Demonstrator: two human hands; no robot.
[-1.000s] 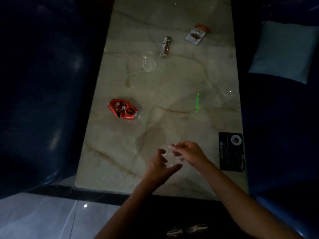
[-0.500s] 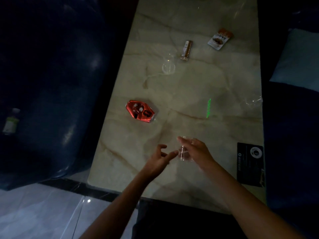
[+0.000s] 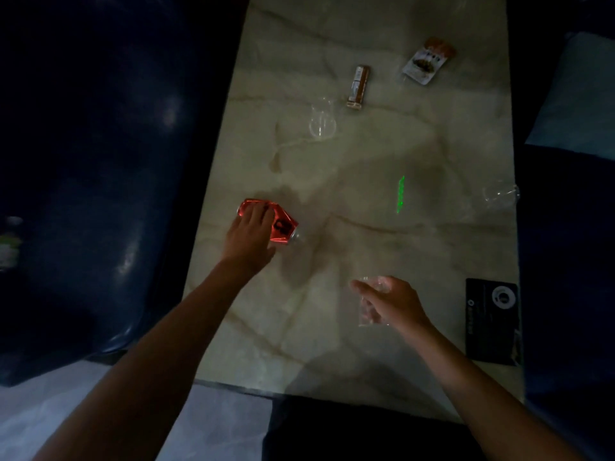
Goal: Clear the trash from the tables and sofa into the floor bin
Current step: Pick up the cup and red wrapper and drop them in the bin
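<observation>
Dim room, marble table (image 3: 382, 201); left hand (image 3: 248, 236) grips crushed red can (image 3: 281, 226), right hand (image 3: 392, 302) holds clear cup (image 3: 369, 306).

A dim lounge or karaoke room: a long marble desk (image 3: 382, 261) flanked by dark blue sofas (image 3: 100, 161), green laser light (image 3: 401, 194) on it.

Can (image 3: 283, 227) left on table (image 3: 366, 161) — wrappers (image 3: 357, 86) perhaps behind.

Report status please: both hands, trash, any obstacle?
Left hand on red can, grip unclear. Right hand holds clear cup. Two cups, wrapper, pouch on table. Nothing blocking.
</observation>
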